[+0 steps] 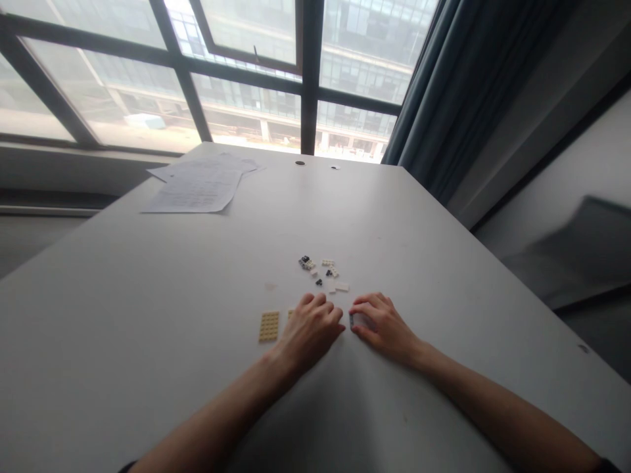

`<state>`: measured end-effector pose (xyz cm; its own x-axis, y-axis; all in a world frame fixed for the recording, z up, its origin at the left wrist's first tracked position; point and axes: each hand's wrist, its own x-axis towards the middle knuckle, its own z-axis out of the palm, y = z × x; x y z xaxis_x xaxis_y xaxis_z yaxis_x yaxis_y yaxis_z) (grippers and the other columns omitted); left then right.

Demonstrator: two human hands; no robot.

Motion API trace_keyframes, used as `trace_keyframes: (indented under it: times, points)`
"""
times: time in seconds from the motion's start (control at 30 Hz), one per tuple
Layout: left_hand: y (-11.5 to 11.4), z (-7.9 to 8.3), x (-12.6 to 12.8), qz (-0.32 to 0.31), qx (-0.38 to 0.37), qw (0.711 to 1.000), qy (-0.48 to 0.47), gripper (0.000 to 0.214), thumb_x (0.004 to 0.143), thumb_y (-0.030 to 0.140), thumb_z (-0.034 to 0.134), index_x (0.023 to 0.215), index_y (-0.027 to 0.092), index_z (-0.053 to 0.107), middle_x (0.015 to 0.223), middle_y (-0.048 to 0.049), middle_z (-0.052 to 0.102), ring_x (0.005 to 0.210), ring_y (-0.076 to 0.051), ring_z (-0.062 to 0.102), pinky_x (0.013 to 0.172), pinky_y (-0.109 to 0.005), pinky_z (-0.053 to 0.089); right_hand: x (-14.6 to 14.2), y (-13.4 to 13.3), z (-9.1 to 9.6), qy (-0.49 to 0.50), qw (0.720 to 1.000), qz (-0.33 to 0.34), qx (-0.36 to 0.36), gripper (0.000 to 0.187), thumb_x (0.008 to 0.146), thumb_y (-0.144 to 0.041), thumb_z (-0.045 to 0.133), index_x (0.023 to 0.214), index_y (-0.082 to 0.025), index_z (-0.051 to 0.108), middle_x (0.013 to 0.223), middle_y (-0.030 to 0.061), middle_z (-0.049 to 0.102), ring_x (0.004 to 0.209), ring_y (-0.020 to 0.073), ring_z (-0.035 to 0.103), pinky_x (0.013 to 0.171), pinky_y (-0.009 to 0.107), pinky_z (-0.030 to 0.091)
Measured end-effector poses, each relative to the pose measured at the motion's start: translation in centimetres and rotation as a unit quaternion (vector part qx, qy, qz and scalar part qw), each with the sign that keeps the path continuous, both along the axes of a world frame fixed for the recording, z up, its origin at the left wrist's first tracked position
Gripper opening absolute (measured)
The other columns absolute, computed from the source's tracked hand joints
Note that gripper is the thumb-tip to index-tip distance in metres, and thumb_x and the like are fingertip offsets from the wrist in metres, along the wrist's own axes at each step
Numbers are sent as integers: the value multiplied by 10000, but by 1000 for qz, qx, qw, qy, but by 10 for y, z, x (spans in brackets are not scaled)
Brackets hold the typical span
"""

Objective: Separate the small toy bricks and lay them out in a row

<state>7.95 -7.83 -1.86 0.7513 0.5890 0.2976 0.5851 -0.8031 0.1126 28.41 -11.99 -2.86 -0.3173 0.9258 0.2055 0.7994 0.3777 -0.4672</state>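
My right hand (382, 322) has its thumb and fingers closed around the sides of a small grey toy brick piece (351, 320); the fingers cover most of it. Just left of it, my left hand (315, 322) rests low over the table, its fingers curled and pressed together. Whatever those fingers may hold is hidden beneath them. A tan studded plate (269, 326) lies flat to the left of my left hand. Another tan piece (290, 313) peeks out from behind that hand. Beyond both hands lies a loose group of white bricks (342, 287) and small black pieces (319, 282).
Farther off in the group sits a black-and-white cluster of pieces (306, 263). Sheets of paper (197, 187) lie at the far left of the white table (172, 328). Windows (246, 112) stand behind the table, with a dark curtain (458, 85) at the right.
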Motion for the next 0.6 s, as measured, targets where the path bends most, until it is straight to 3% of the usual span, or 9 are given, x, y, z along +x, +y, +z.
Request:
trace_keyframes:
  times: [0.13,0.23,0.37,0.6]
  points:
    - [4,3,-14,11,-1,999,-47,128,826,306,654,895,199,635,823,-31,637,850,-212,526,759,-358,355,-5,1,-1,6,1000,7,-2,243,799,-235,671,1040,-235,641,1126,67,612,1081,228,507,961,424,368]
    - [3,2,-22,2,-8,999,-45,91,811,282,663,855,204,648,867,-35,623,885,-212,511,778,-363,360,-10,2,-2,14,1000,12,-4,250,795,-240,677,1042,-235,640,1125,66,615,1081,228,508,958,422,371]
    - [1,-3,-18,-1,-11,999,-34,99,821,253,651,744,191,652,861,-39,620,863,-206,500,766,-363,357,-17,5,-3,20,1000,18,-2,247,793,-250,684,1037,-238,642,1122,59,616,1087,228,504,963,418,363]
    - [2,-8,-13,2,6,999,-44,125,836,249,637,730,187,660,863,-45,630,867,-209,500,765,-370,355,-18,10,-2,18,1000,-5,-6,291,773,-269,704,1054,-230,642,1154,66,602,1104,241,491,967,430,352]
